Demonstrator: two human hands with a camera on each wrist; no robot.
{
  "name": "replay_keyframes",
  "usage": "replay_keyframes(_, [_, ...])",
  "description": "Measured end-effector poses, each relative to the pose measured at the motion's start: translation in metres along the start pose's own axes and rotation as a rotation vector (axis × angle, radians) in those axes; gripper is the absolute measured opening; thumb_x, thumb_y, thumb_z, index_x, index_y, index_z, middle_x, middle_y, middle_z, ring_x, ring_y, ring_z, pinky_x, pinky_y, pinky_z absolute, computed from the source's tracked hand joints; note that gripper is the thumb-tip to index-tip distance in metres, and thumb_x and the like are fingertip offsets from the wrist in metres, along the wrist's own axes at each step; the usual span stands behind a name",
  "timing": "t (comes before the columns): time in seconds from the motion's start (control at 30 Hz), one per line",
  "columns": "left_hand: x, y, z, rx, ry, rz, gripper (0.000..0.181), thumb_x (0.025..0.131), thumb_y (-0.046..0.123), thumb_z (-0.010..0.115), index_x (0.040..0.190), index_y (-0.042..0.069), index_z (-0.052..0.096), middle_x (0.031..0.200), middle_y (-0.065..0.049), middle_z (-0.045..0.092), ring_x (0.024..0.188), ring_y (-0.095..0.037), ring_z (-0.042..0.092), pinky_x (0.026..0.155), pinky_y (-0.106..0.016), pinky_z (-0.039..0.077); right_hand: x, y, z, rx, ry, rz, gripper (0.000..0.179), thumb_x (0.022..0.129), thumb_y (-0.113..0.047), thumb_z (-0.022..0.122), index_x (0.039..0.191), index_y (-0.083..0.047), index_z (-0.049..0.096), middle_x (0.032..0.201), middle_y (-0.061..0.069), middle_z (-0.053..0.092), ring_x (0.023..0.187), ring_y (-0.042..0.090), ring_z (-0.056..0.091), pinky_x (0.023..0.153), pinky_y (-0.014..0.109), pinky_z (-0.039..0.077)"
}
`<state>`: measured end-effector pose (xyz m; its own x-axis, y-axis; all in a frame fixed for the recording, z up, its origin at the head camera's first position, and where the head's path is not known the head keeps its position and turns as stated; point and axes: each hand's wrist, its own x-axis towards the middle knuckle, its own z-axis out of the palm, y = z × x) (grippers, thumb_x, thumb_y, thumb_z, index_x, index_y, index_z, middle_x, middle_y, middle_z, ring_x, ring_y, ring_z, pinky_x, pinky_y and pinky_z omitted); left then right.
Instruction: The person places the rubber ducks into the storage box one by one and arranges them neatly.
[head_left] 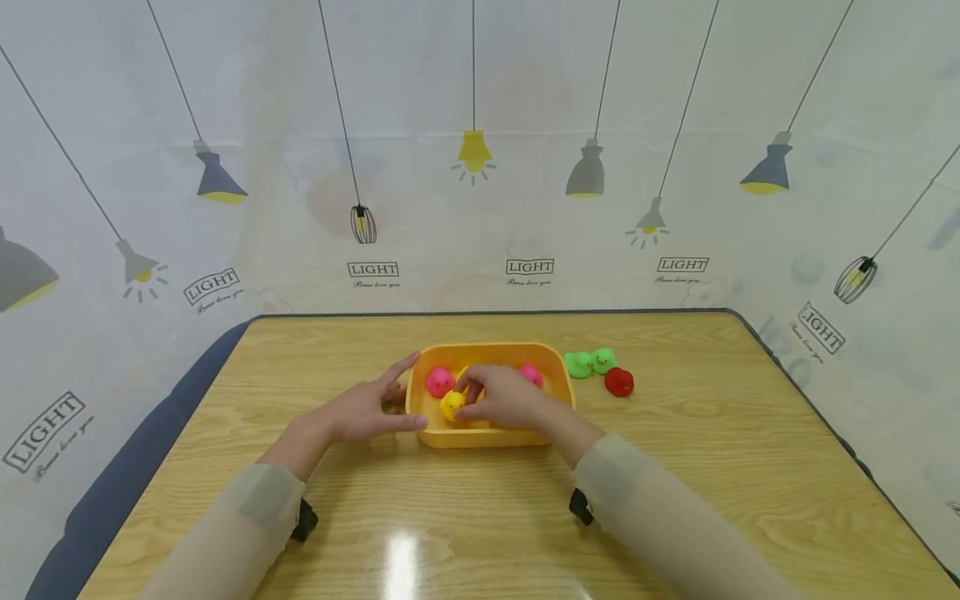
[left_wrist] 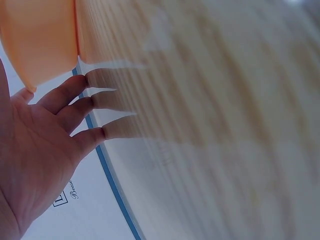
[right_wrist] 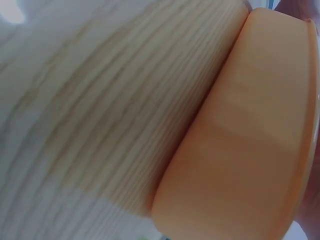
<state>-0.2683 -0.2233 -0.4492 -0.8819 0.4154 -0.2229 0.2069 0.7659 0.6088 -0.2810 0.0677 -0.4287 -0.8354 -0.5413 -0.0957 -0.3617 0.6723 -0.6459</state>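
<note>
An orange plastic bin [head_left: 487, 437] sits on the table with toy ducks inside. My right hand [head_left: 504, 397] reaches over its near rim and pinches a yellow toy duck [head_left: 452, 406] between thumb and fingers, low inside the bin. At the bin's left end, my left hand [head_left: 365, 410] has its thumb and index finger spread against the rim; in the left wrist view its other fingers [left_wrist: 72, 114] extend loosely beside the bin's wall [left_wrist: 42, 42]. One pink duck [head_left: 440, 382] lies left in the bin, another pink duck [head_left: 531, 375] right, partly behind my right hand.
Two green toy ducks [head_left: 602, 360] and a red toy duck [head_left: 619, 382] lie on the wooden table [head_left: 690, 467], just right of the bin. Behind the table hangs a pale curtain [head_left: 450, 242] printed with lamps.
</note>
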Motion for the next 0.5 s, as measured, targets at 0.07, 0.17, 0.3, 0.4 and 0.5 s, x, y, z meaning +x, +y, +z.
replay_keyframes(0.07, [0.0, 0.0, 0.0, 0.003, 0.001, 0.002, 0.113, 0.092, 0.078, 0.073, 0.175, 0.049, 0.002, 0.167, -0.017, 0.053, 0.155, -0.049, 0.048, 0.128, -0.075, 0.031, 0.003, -0.002, 0.003, -0.008, -0.016, 0.002, 0.033, 0.095, -0.034, 0.089, 0.117, -0.017, 0.072, 0.094, -0.004, 0.071, 0.076, 0.015, 0.063, 0.07, 0.026, 0.055])
replay_keyframes(0.17, [0.0, 0.0, 0.0, 0.006, 0.0, -0.001, 0.113, 0.092, 0.079, 0.072, 0.175, 0.049, 0.002, 0.168, -0.017, 0.052, 0.156, -0.05, 0.047, 0.127, -0.076, 0.031, 0.006, -0.003, 0.006, -0.007, -0.038, 0.009, 0.032, 0.095, -0.033, 0.089, 0.116, -0.017, 0.071, 0.092, -0.003, 0.07, 0.077, 0.015, 0.062, 0.071, 0.025, 0.054])
replay_keyframes(0.3, [0.0, 0.001, 0.0, 0.004, -0.004, -0.004, 0.113, 0.092, 0.079, 0.071, 0.175, 0.05, 0.001, 0.169, -0.017, 0.051, 0.156, -0.051, 0.046, 0.126, -0.079, 0.03, 0.01, -0.003, 0.01, 0.01, -0.05, 0.026, 0.028, 0.095, -0.03, 0.089, 0.116, -0.018, 0.073, 0.092, -0.002, 0.07, 0.083, 0.016, 0.062, 0.078, 0.026, 0.054])
replay_keyframes(0.4, [0.0, 0.002, 0.0, -0.001, -0.004, 0.002, 0.113, 0.092, 0.078, 0.072, 0.175, 0.049, 0.001, 0.169, -0.017, 0.051, 0.156, -0.051, 0.047, 0.126, -0.078, 0.03, 0.012, -0.003, 0.011, 0.009, -0.052, 0.03, 0.025, 0.097, -0.028, 0.087, 0.117, -0.018, 0.076, 0.094, -0.003, 0.071, 0.088, 0.017, 0.063, 0.083, 0.027, 0.056])
replay_keyframes(0.5, [0.0, 0.001, 0.0, -0.005, -0.004, 0.007, 0.112, 0.093, 0.077, 0.072, 0.175, 0.049, 0.001, 0.168, -0.018, 0.052, 0.155, -0.051, 0.048, 0.126, -0.078, 0.031, 0.013, -0.005, 0.011, 0.001, -0.055, 0.023, 0.023, 0.099, -0.025, 0.084, 0.119, -0.019, 0.077, 0.096, -0.004, 0.071, 0.091, 0.017, 0.063, 0.086, 0.028, 0.057])
